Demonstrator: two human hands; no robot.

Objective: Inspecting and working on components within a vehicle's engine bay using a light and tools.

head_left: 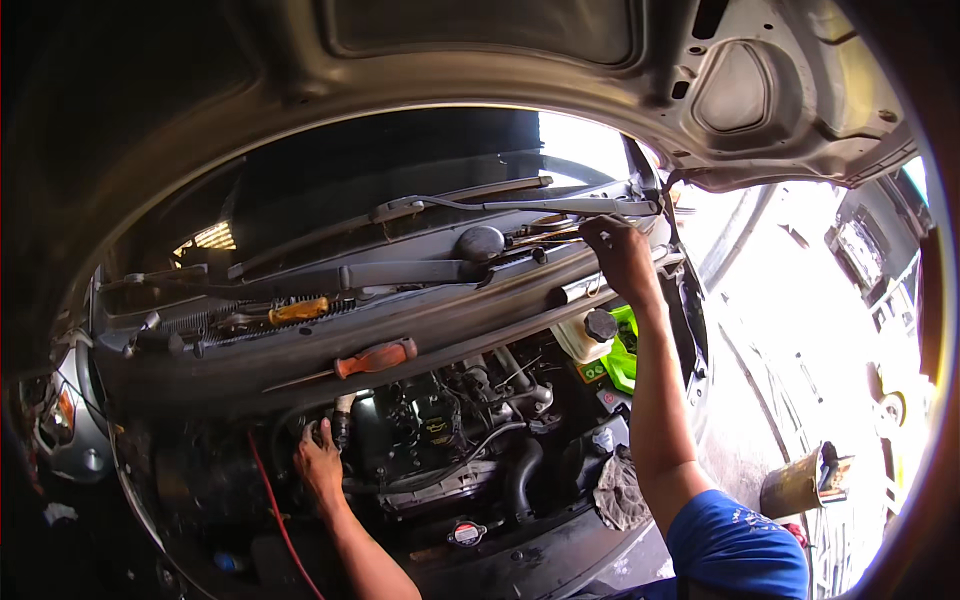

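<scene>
My left hand is low in the engine bay, fingers apart and partly bent beside a dark hose with a pale top; I see nothing held in it. My right hand reaches up to the cowl below the wiper arm, fingers closed among long thin tools; what they grip is too small to make out. An orange-handled screwdriver lies on the cowl's front ledge. A yellow-handled tool rests farther back at the left.
The raised hood arches overhead. A white reservoir, green object and crumpled rag sit at the right of the bay. A red hose runs along the left. A bucket stands outside at the right.
</scene>
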